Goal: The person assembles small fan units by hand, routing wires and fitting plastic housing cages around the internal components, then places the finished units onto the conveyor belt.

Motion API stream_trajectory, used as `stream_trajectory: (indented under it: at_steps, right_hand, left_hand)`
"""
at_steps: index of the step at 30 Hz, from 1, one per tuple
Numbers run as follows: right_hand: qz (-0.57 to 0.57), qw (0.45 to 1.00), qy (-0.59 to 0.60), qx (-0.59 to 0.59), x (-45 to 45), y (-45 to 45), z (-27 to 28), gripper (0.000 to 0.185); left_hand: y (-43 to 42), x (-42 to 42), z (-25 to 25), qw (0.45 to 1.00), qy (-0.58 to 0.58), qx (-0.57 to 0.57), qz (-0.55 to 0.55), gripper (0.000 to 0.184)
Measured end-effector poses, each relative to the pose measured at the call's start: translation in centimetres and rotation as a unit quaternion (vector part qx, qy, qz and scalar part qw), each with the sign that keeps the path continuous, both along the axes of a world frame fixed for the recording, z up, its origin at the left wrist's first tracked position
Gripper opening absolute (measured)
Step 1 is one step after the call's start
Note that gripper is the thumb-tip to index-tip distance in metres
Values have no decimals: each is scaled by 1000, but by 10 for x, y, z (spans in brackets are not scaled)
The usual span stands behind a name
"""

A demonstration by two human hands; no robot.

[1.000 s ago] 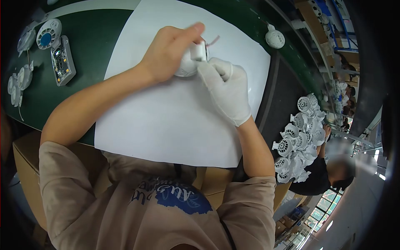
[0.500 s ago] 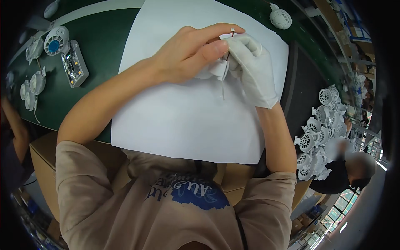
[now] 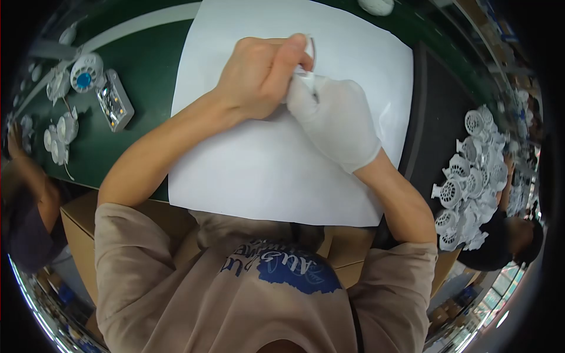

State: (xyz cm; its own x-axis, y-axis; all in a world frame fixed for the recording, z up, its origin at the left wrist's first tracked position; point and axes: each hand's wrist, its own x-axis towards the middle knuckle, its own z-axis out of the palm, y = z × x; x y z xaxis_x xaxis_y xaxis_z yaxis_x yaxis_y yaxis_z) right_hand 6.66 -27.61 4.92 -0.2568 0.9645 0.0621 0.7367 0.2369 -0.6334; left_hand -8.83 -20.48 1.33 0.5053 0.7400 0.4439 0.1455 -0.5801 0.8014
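Near edge of surface: white sheet laid there, running back toward the far edge. Over its far half, both hands met around a small white part, mostly covered by them. Step in hand, by my reading: close two-handed work on that part and its thin reddish wire. Next move seemed to call for a steady left hold, fine right fingertip work, wire kept out of the pinch.

Left hand, bare: fingers curled closed around the part, thumb up beside the wire. Right hand, gloved: fingers drawn together, pinching the part; exact contact hidden.

Off the sheet's left edge: block with exposed circuitry, blue-centred round piece just behind. Far edge: white rounded piece, cut off by the view.
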Motion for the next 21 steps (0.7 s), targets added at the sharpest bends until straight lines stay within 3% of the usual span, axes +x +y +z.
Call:
stream_trajectory:
  at_steps: [2,5,6,8,12,14,16,17,19,21]
  right_hand:
    - [-19,1000,9,22,-3,0,-6,36]
    - [-33,995,25,91,5,20,-9,37]
    - [-36,997,3,62,11,26,-8,37]
    - [-38,999,-36,-3,20,35,-9,36]
    - [-23,999,-26,7,28,40,-12,38]
    - [-19,999,-30,-4,28,44,-11,37]
    - [-18,998,-46,-32,28,46,-8,37]
    - [-18,998,-49,-26,29,46,-8,37]
    - [-16,1000,-20,-12,33,47,-13,37]
    - [-27,1000,3,-5,36,47,-13,37]
  left_hand:
    - [8,-2,0,999,4,31,-11,47]
    - [37,-9,2,991,78,91,61,37]
    - [50,-9,4,989,83,110,58,37]
    - [83,-12,10,952,35,173,250,32]
    - [148,-54,31,896,72,298,320,37]
    - [210,-94,28,861,140,239,427,44]
    - [247,-115,9,741,309,140,579,54]
    - [247,-127,6,741,304,142,582,54]
    - [244,-139,10,831,337,-64,438,66]
    - [237,-133,23,841,290,-42,454,67]
